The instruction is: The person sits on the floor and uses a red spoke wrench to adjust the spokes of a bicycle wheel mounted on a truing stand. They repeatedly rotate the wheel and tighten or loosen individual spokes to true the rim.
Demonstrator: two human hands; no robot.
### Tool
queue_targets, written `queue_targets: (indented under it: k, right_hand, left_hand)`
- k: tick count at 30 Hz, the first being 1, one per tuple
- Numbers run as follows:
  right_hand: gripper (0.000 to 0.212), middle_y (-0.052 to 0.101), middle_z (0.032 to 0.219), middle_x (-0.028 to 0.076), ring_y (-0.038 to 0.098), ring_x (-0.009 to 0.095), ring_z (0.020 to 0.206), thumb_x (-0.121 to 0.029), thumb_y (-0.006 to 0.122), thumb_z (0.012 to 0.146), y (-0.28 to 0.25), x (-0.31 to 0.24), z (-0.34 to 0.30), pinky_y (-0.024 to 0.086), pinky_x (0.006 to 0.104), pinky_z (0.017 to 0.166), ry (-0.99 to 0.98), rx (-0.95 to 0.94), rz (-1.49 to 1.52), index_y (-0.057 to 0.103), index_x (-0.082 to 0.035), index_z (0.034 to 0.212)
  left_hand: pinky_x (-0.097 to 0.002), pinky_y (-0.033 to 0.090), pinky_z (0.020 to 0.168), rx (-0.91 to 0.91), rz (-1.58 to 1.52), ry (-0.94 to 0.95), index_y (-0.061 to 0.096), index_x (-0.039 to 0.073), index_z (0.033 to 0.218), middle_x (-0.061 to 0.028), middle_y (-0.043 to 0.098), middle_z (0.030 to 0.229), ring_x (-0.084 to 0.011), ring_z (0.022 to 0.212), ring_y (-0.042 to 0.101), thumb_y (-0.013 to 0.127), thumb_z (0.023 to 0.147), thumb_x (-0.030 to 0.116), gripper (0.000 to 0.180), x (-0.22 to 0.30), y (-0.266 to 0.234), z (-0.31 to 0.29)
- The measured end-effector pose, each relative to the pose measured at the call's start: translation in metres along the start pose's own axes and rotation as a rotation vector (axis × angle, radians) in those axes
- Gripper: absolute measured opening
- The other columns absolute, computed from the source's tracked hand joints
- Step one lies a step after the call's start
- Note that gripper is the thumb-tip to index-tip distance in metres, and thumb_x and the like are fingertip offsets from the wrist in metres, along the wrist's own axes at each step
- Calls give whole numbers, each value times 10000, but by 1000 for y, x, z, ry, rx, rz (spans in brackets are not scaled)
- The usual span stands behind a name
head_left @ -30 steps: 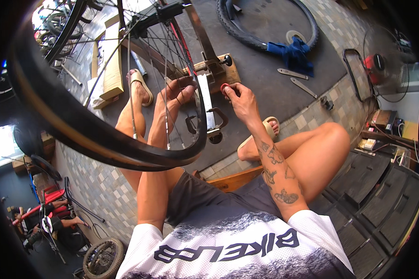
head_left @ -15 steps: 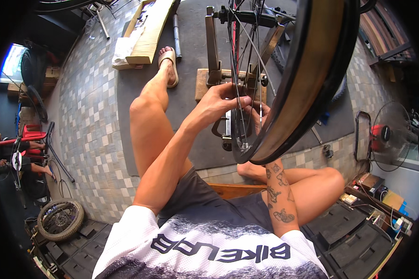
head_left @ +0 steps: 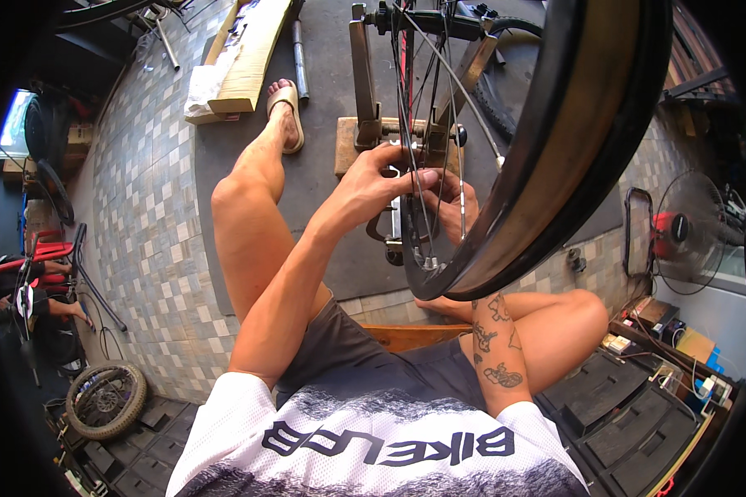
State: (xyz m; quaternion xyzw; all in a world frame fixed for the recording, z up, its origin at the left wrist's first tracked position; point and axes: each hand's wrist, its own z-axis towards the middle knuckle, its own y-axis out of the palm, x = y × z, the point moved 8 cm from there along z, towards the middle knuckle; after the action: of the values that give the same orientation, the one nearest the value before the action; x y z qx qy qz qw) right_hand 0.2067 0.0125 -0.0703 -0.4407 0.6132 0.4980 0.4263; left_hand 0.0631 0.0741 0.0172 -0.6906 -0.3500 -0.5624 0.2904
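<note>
A bicycle wheel's black rim (head_left: pixel 555 157) stands upright in a metal wheel truing stand (head_left: pixel 363 79), facing me edge-on. Thin black spokes (head_left: pixel 409 99) run from the hub (head_left: pixel 439 25) toward the rim's lower part. My left hand (head_left: pixel 371 189) reaches in from the left, thumb and forefinger closed around the spokes. On the far side of those spokes, my right hand (head_left: pixel 457 209) has its fingers curled close to the left thumb. Spokes and rim partly cover it, and what its fingertips hold is hidden.
Under the stand is a wooden base (head_left: pixel 346 149) on a dark mat (head_left: pixel 307 261). An open cardboard box (head_left: pixel 239 99) and a metal tube (head_left: pixel 300 62) lie beyond my left foot. A fan (head_left: pixel 690 232) stands at the right; another wheel (head_left: pixel 106 400) lies at the lower left.
The view has shifted slightly, so the rim sits farther right. More of my right hand shows behind the spokes. My left hand keeps its place at the spokes.
</note>
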Motion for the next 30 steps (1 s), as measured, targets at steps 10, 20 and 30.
queue_targets:
  k: [10, 20, 30]
  right_hand:
    - [272, 657, 897, 154, 671, 225, 800, -139, 773, 850, 20, -32, 0, 523, 374, 743, -204, 262, -662, 660, 33, 1027]
    - [236, 756, 1014, 22, 697, 105, 943, -262, 755, 1034, -2, -3, 15, 572, 309, 895, 117, -222, 1, 719, -39, 1104]
    - [214, 746, 864, 31, 708, 118, 810, -161, 820, 933, 4, -15, 17, 577, 319, 756, -146, 24, -419, 706, -16, 1043]
  left_hand:
    - [-301, 567, 806, 7, -41, 8, 768, 16, 1198, -57, 745, 1027, -125, 900, 697, 856, 923, 368, 456, -8, 1, 5]
    - [-294, 564, 832, 42, -64, 53, 718, -18, 1258, -58, 766, 1041, -118, 940, 694, 882, 905, 336, 526, 7, 2, -2]
    - [-311, 552, 837, 37, 58, 41, 730, 3, 1247, -55, 759, 1046, -108, 950, 667, 872, 910, 335, 493, 18, 1, -5]
